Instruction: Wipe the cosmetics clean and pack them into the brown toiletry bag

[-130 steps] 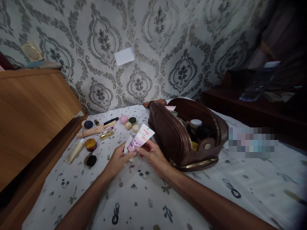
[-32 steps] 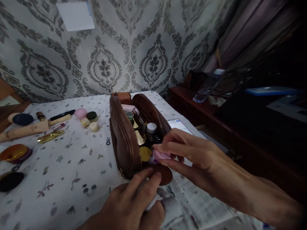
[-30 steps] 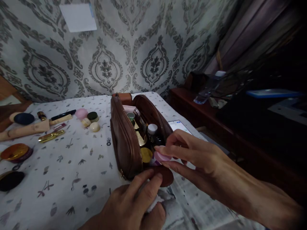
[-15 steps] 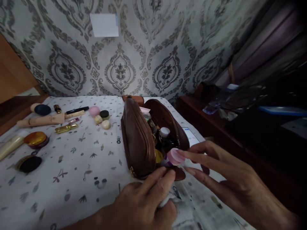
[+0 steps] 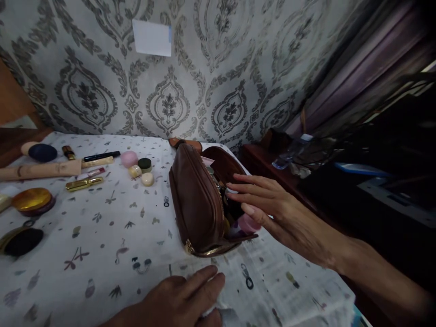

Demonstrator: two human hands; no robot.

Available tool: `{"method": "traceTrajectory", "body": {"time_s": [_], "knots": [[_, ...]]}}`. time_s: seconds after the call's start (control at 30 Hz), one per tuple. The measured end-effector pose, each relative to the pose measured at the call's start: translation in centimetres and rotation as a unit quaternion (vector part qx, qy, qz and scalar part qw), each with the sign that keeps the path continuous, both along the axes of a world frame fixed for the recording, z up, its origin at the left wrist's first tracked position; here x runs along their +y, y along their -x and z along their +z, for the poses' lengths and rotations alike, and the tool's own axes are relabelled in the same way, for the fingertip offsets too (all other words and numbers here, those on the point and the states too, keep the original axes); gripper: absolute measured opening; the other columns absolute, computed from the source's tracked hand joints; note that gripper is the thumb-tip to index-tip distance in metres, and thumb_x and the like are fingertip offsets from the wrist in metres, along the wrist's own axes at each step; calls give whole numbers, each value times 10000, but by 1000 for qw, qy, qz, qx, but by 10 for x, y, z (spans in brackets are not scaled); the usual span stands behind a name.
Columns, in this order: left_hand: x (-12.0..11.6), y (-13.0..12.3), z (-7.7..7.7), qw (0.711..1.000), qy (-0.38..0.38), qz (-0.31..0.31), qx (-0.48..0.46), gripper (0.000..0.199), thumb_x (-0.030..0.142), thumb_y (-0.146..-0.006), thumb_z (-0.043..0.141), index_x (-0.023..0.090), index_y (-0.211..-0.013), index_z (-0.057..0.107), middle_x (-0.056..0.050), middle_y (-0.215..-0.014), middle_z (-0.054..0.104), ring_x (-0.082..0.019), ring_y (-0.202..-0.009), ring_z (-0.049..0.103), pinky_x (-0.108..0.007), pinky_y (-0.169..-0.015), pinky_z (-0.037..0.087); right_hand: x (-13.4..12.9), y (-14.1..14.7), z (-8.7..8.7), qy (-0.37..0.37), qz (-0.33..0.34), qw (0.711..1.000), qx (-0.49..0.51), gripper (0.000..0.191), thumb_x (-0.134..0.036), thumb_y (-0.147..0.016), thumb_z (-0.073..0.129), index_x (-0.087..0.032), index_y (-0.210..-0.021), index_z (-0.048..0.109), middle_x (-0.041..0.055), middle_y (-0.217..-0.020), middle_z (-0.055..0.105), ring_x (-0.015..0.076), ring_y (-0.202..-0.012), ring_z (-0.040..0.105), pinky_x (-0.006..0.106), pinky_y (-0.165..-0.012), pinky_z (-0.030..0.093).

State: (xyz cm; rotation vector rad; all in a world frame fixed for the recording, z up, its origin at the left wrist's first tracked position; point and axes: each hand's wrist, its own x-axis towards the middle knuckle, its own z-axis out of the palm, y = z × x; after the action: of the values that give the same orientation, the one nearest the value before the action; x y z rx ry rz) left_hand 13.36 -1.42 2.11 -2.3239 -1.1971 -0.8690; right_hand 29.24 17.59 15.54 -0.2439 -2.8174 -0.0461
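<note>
A brown cosmetic bag [image 5: 195, 200] lies unzipped on the patterned cloth, its opening facing right. Over that opening is my right hand [image 5: 269, 200], fingers stretched out and holding nothing. Its fingertips are at a white cap [image 5: 232, 190] inside the bag; whether they touch it I cannot tell. A pink-capped bottle [image 5: 248, 224] rests at the near end of the opening, close under the thumb. In front of the bag, my left hand [image 5: 190, 297] is closed low over the cloth, with a whitish, cloth-like piece partly showing under its fingers.
Left on the bed cloth lie a gold tube [image 5: 84, 183], a beige tube [image 5: 44, 170], an amber jar [image 5: 33, 201], a black round item [image 5: 23, 240] and small pots [image 5: 145, 164]. A clear bottle [image 5: 291, 152] lies on the dark ledge at right. A patterned wall stands behind.
My right hand has let go of the pink-capped bottle, now lower in the bag, and moved up over the opening. My left hand has drawn back from the bag, down and left.
</note>
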Motion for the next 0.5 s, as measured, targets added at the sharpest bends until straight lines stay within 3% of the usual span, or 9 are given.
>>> {"method": "traceTrajectory", "body": {"time_s": [0.13, 0.33, 0.5], "knots": [[-2, 6, -6, 1000, -26, 7, -12, 121, 204, -930, 518, 205, -843, 603, -50, -1044, 753, -169, -1018, 690, -169, -499, 552, 8, 6, -1, -36, 20, 998, -48, 428, -366, -1032, 347, -153, -1138, 702, 105, -1202, 706, 268, -1266, 553, 471, -1049, 460], [-5, 10, 11, 999, 33, 21, 13, 159, 172, -937, 481, 190, -814, 581, -57, -1045, 737, -177, -1013, 672, -206, -544, 565, 10, 5, -7, -69, 8, 996, -57, 439, -395, -1031, 341, -176, -1091, 717, 87, -1176, 717, 250, -1199, 595, 459, -1024, 459], [-9, 19, 20, 996, 83, 19, 9, 107, 183, -893, 523, 171, -793, 556, -85, -1034, 709, -174, -939, 658, -209, -531, 529, 15, 4, -16, -53, 13, 998, 44, 403, -445, -1012, 385, -228, -1094, 715, 50, -1087, 750, 234, -1138, 638, 425, -966, 503]]}}
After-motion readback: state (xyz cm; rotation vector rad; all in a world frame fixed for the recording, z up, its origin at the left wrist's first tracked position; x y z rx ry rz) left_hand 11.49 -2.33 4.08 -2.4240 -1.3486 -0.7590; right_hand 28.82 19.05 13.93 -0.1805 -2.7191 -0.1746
